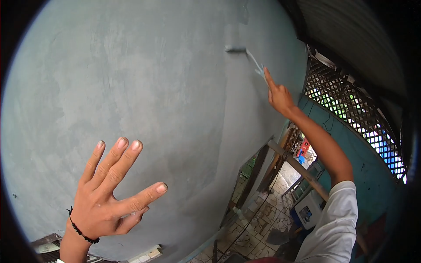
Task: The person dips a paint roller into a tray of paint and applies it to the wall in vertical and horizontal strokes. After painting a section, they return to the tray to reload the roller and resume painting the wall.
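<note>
A grey-painted wall fills the left and middle of the view. My right hand is raised at the upper right, wrapped round the handle of a paint roller, its index finger stretched along the handle. The roller's sleeve lies against the wall. At the lower left is my left hand, held up in front of the wall with its fingers spread and nothing in it. A dark beaded bracelet circles the left wrist.
A pole slants across the lower right, beside a white and blue box on the tiled floor. Lattice tops the teal wall at right. A dark-framed opening breaks the wall's lower edge.
</note>
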Demonstrator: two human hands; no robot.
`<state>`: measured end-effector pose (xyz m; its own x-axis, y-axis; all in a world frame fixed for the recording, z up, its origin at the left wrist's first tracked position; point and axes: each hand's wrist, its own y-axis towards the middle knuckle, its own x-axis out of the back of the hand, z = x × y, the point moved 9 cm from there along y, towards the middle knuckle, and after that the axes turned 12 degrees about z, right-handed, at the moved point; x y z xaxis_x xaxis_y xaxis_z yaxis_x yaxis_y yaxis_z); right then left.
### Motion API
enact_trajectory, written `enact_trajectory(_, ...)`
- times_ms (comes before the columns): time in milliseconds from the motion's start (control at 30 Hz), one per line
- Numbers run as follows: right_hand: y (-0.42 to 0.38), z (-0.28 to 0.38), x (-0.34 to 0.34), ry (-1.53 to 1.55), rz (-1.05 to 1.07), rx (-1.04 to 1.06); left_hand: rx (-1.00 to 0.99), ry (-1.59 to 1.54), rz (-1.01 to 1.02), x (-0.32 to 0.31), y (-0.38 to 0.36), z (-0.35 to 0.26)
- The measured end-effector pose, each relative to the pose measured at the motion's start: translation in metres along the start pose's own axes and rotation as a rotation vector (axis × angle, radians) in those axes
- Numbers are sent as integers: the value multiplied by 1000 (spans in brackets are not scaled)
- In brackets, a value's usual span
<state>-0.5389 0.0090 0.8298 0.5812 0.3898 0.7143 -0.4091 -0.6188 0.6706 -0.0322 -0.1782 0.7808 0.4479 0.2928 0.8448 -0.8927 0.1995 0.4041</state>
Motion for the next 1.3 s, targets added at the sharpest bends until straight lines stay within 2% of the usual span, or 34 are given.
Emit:
enact_trajectory(133,68,10,84,-3,-114,-36,-20,9,19,1,5,-4)
enact_trajectory(233,106,12,116,3,-142,-77,-34,-2,42,-2,7,-5)
enact_trajectory(333,96,21,98,-9,-174,-73,-30,-18,60,-5,4,-2)
enact_trajectory(500,15,33,16,52,31,-76,23,-45,44,-9,-1,9)
enact_trajectory(567,-22,30,-16,-11,76,-54,26,-51,59,-11,0,9)
enact_trajectory(700,-46,36,-27,-91,141,-61,18,-61,79,-11,3,5)
enact_trajectory(833,-16,35,15,-51,90,-83,-2,-64,78,-11,7,0)
enact_trajectory(900,22,34,45,18,41,-109,-12,-50,87,-12,11,-2)
enact_trajectory(967,63,27,74,-12,-104,-125,-15,-40,108,-14,13,-4)
enact_trajectory(1100,131,-6,109,131,-179,-106,-10,-37,163,-18,14,-6)
enact_trajectory(1167,133,-16,102,133,-190,-108,10,-44,179,-21,10,-5)
enact_trajectory(1300,91,-16,41,74,-165,-126,44,-58,179,-21,0,2)
